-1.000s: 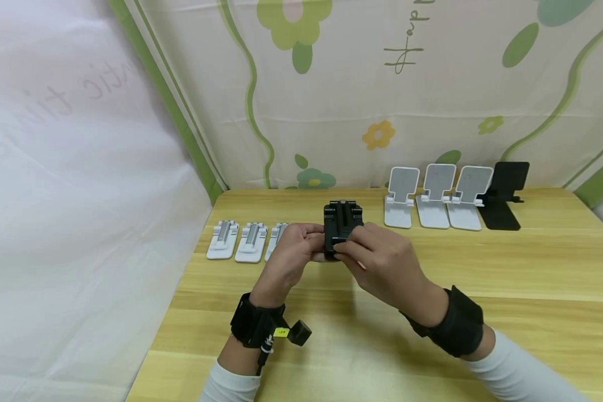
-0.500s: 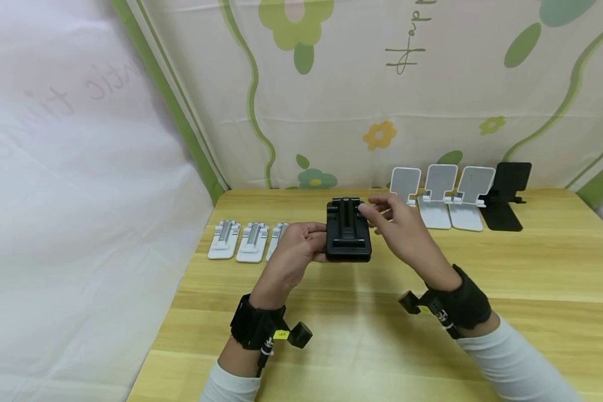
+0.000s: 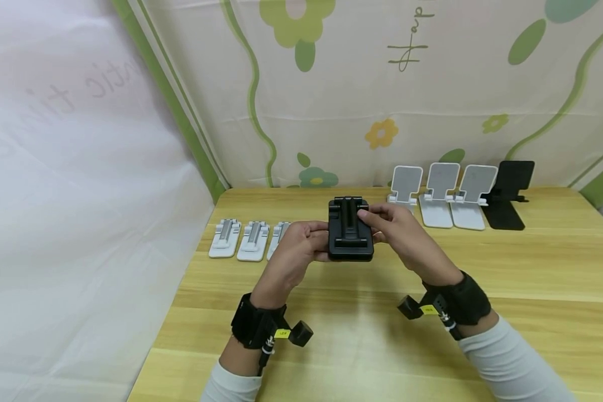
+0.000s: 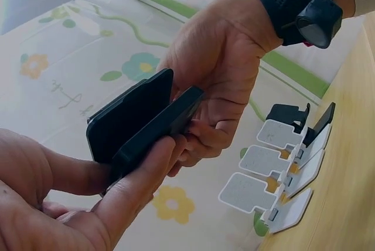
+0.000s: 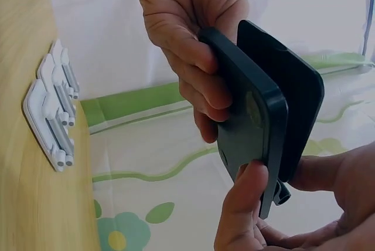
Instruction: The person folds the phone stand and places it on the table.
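Note:
Between my two hands, above the table, is a black folding phone stand. Its two plates stand apart in a narrow V, seen edge-on in the left wrist view and the right wrist view. My left hand grips the stand's left side, its fingers reaching underneath. My right hand pinches the upper right edge, thumb on the top and fingers beneath. Parts of the fingers of both hands are hidden behind the stand in the head view.
Several folded white phone stands lie in a row on the wooden table, one partly hidden by my left hand. At the back right, white stands and a black stand stand unfolded. A patterned cloth hangs behind.
My right hand has left the stand's lower edge, moved up to its upper right side and taken hold there. My left hand has barely moved.

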The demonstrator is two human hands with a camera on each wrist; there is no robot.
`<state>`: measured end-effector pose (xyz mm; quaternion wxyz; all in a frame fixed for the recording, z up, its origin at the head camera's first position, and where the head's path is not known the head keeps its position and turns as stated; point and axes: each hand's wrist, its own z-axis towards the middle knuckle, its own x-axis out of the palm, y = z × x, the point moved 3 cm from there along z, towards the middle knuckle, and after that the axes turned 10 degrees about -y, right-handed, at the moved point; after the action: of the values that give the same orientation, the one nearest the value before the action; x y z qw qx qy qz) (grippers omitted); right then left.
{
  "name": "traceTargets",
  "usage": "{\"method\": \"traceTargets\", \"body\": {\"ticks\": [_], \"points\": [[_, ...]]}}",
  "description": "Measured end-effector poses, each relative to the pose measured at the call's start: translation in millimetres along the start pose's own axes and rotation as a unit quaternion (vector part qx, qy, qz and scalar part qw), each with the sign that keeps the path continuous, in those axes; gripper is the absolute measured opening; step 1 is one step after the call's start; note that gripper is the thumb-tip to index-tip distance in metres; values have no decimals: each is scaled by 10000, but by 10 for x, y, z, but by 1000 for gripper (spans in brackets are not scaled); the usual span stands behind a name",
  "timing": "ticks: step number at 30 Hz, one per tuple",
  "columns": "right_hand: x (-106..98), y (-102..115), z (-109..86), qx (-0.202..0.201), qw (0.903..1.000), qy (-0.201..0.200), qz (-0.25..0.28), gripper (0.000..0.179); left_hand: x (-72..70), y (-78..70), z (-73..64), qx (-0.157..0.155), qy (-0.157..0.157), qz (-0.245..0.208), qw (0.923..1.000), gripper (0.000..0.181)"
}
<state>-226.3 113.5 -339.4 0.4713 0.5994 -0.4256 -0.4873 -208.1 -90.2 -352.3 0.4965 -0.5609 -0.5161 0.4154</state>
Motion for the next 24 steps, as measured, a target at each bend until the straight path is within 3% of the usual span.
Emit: {"method": "traceTargets", "body": {"ticks": [7,14,24], "points": [[-5,-20,1,24,10000,-82,-16,49,3,2,8,-99,165,-655,9977,41],[-5,-47,7,37,9999,-99,10,48,4,13,8,-117,256,-285,9992,36],[-6,-41,3,38,9994,-185,-279,47,8,26,15,-38,195,-88,9998,35]]}}
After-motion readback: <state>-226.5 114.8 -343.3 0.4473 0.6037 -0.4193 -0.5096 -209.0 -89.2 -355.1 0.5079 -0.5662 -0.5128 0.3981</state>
